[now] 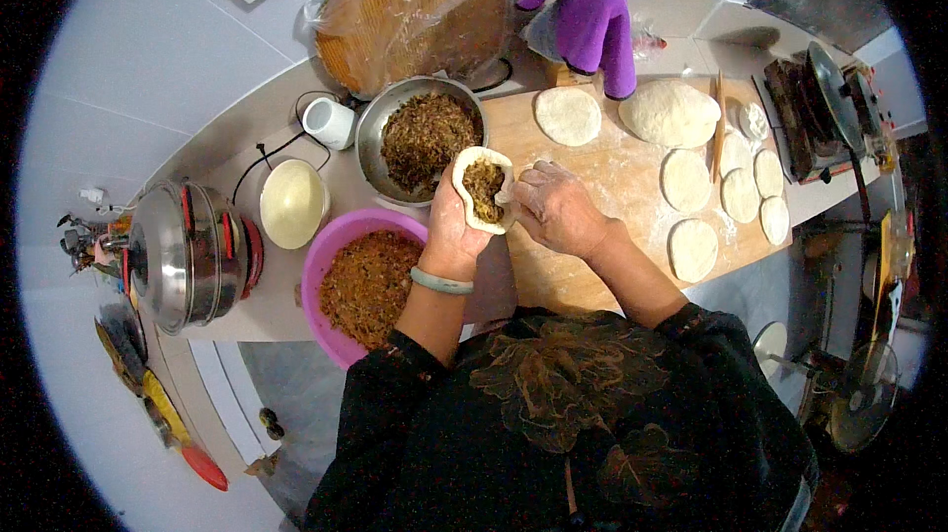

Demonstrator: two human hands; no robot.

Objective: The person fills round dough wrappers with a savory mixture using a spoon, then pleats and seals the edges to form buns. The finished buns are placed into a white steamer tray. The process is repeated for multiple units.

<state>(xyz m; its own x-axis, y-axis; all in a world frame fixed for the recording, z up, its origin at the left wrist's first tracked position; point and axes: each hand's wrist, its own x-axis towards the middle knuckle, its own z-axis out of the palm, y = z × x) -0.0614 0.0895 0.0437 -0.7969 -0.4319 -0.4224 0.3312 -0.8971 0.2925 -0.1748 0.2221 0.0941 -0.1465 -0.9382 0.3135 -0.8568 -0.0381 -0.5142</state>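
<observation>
A round dough wrapper (505, 218) with dark chopped filling (483, 190) on it rests in my left hand (452, 228), which wears a pale bangle. The fingers of my right hand (555, 207) pinch the wrapper's right edge. Just behind my left hand stands a steel bowl (368, 165) of dark filling. A pink basin (317, 310) of browner filling is at the left of my left forearm. On the floured wooden board (592, 176) lie several flat dough rounds (685, 180), a large dough lump (666, 113) and a rolling pin (718, 128).
At the left are a steel steamer pot (167, 258), a cream bowl (294, 204) and a white cup (329, 123). A wrapped round woven tray (415, 21) leans on the wall beside a purple glove (596, 21). A stove (796, 124) with a pan stands far right.
</observation>
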